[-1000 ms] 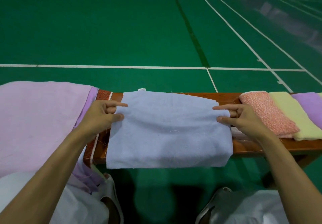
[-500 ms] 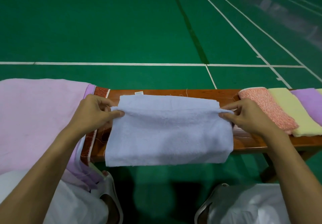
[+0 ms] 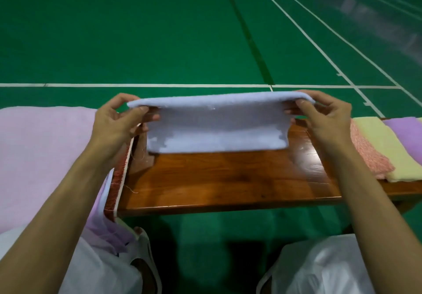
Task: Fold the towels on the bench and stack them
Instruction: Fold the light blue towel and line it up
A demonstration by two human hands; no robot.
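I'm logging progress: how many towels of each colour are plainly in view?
light blue towel: 1, pinched by the left hand and the right hand
pale pink towel: 1
salmon towel: 1
yellow towel: 1
purple towel: 1
Total: 5. The layers under the pink one are too hidden to count.

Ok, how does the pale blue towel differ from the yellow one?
The pale blue towel hangs doubled, pinched by the left hand and right hand; the yellow towel lies folded flat on the bench, untouched. The blue looks wider than the yellow. Both are plain pastel cloth.
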